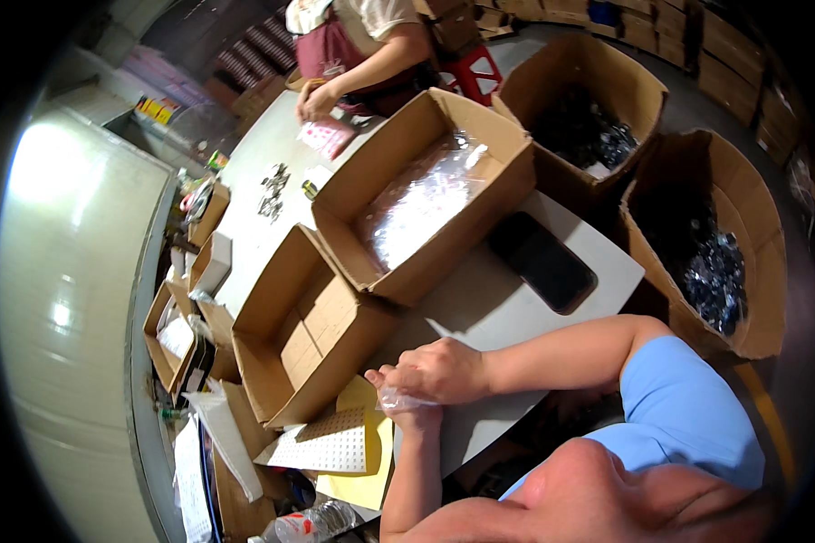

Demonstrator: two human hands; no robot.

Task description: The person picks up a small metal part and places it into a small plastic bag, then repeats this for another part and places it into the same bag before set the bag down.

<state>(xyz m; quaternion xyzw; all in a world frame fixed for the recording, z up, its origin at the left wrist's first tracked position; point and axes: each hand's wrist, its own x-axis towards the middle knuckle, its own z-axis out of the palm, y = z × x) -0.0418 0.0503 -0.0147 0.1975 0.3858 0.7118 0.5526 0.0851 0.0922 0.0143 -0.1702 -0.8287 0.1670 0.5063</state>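
My right hand (448,369) and my left hand (417,418) meet over the near edge of the table, both closed. Pinched between their fingers is a small clear plastic bag (397,399); what it contains, if anything, cannot be made out. Just beyond my hands stands an open cardboard box (276,294) with its bare bottom showing. Beside it, a larger open carton (376,172) holds a pile of shiny clear plastic packets (426,204). A white sheet with a grid of small marks (326,442) lies over yellow paper (383,452) near my left forearm.
A dark phone (543,261) lies on the table (457,317). Two tall cartons (647,86) (761,262) with dark shiny pieces stand at the right. Across the table, a co-worker's hands (315,101) hold a pink packet (329,138) near small metallic pieces (273,192). A plastic bottle (310,522) lies low.
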